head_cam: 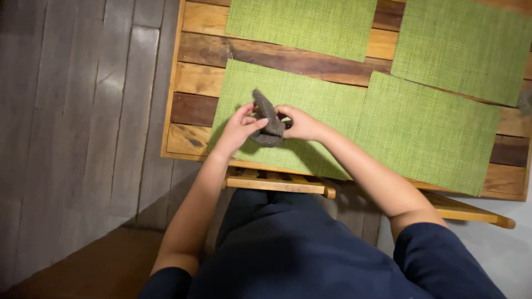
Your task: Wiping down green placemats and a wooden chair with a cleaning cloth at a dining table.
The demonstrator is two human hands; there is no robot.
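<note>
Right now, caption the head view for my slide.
Both hands, left and right, hold a grey knitted cloth above a green placemat.

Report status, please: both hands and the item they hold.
Left hand and right hand both grip a dark grey knitted cloth. Held over a green placemat. Nothing in the way.

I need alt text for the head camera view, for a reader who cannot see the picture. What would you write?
Seen from above, a person's left hand and right hand together hold a small dark grey knitted cloth over a green woven placemat. Three more green placemats lie on the wooden slatted table, and a grey plank floor shows at the left.
</note>
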